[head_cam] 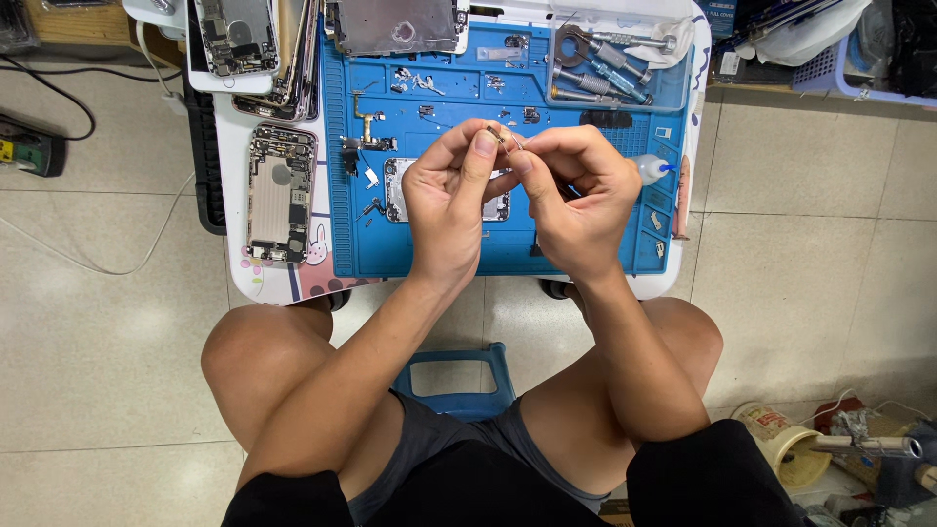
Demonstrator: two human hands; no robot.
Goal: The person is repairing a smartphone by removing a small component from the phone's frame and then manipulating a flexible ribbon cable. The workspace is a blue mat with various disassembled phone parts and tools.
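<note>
My left hand (451,200) and my right hand (576,195) are raised together over a blue work mat (429,256) on a small white table. Between their fingertips both pinch a tiny metal phone part (500,136). Under the hands lies an opened phone frame (395,190), mostly hidden by them. Small flex cables and screws (368,132) are scattered on the mat just left of my left hand.
A stripped phone chassis (280,193) lies on the table's left edge, more phone bodies (234,39) stacked behind it. Screwdrivers (600,68) rest in a tray at the back right, a small white bottle (648,169) beside my right hand. A blue stool (454,376) sits between my knees.
</note>
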